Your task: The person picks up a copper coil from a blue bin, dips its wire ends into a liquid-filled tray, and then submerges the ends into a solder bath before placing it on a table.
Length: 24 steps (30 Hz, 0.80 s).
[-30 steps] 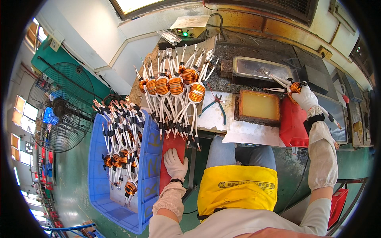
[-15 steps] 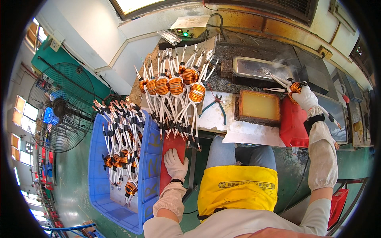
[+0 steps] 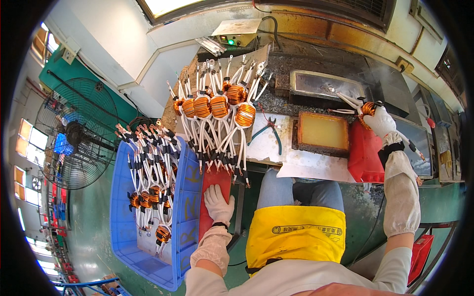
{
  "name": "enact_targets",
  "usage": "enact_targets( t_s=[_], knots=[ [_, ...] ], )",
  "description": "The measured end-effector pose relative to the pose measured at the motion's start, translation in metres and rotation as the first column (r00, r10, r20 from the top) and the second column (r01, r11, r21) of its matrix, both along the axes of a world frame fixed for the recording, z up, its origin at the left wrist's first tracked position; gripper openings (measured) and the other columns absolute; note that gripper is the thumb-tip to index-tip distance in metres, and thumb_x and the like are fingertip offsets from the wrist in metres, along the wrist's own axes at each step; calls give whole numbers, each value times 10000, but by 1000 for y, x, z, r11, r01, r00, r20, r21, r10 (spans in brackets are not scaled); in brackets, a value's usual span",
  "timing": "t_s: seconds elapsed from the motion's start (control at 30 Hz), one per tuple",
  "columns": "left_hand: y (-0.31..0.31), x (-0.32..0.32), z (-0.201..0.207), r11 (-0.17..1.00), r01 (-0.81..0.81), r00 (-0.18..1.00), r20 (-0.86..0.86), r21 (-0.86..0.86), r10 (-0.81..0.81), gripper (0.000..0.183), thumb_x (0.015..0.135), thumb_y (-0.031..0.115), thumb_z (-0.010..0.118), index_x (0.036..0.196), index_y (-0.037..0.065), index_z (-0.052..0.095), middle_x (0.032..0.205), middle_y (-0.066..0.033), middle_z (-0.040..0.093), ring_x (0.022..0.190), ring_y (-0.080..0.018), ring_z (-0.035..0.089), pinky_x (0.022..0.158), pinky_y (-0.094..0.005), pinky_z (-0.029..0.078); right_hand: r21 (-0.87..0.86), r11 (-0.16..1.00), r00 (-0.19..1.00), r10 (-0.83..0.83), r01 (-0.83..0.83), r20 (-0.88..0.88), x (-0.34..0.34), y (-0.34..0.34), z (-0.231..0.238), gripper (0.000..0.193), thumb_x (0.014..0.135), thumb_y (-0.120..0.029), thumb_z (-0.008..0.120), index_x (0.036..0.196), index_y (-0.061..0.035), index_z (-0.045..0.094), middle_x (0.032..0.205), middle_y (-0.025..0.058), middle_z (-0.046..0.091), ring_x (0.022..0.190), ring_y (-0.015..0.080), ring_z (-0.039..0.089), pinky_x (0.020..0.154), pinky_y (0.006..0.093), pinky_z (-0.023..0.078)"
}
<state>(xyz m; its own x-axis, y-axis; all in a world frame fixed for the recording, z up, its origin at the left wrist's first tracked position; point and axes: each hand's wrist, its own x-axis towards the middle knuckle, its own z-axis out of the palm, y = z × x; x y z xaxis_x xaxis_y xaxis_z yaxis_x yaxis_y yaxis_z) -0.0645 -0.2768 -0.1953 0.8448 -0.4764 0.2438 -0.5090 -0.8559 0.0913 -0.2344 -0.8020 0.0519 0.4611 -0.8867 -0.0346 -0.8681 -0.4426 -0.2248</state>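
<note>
— What lies to your left?

— A wire fan (image 3: 74,133); then a blue bin (image 3: 118,222) holding bin coils (image 3: 162,234), copper rings with white leads, most of them crowded toward its far end.

— And your left hand?

— My left hand (image 3: 217,203) is gloved and lies flat on a red panel (image 3: 217,178) just beside the bin; its fingers point away from me, the thumb apart from them; it grips nothing.

— What comes next along the counter (image 3: 281,64)?

— Loose coils (image 3: 244,114) grouped at its left end, some leads hanging over the near edge; then pliers (image 3: 272,130), handles toward me and apart, on a white sheet (image 3: 261,150); then a tray (image 3: 299,129) of something yellow, and behind it a long metal pot (image 3: 316,102).

— And on the right?

— A red box (image 3: 364,158) beside the tray; above it my right hand (image 3: 382,122), gloved too, with fingers and thumb closed round one coil (image 3: 366,114); some of its leads reach left over the pot; I cannot tell whether their tips touch what is inside; other leads slope down to the right, past my wrist.
</note>
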Motion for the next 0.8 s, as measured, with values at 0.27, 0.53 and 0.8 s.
enact_targets(
  t_s=[0.27, 0.53, 0.8],
  knots=[
    [-1, 0, 1, 1000, 3, 1000, 5, 1, -3, 789, 749, 375, 699, 1374, 10, 386, 1408, -193, 404, 1331, -373, 341, 1145, -503, 234, 12, 1000, 1000, -18, 18, 15, 1, 1, 1, 613, 792, -433, 655, 1141, 65, 576, 972, 278, 674, 916, 386, 682, 792, 417, 544],
    [-1, -1, 1, 1000, -5, 1000, -2, -1, 5, 788, 748, 371, 702, 1374, 12, 386, 1405, -190, 406, 1329, -372, 340, 1142, -504, 237, 24, 999, 1000, -23, 23, 1, 3, 7, 7, 623, 790, -442, 662, 1155, 55, 575, 974, 274, 675, 907, 380, 685, 781, 415, 545],
    [0, 0, 0, 1000, -2, 1000, 4, -8, 2, 787, 746, 365, 704, 1375, 13, 386, 1407, -194, 402, 1329, -377, 338, 1140, -506, 238, 13, 999, 999, -29, 30, -33, 4, 4, 4, 637, 791, -427, 657, 1192, 56, 550, 1022, 269, 671, 932, 381, 681, 809, 410, 543]
  ],
)
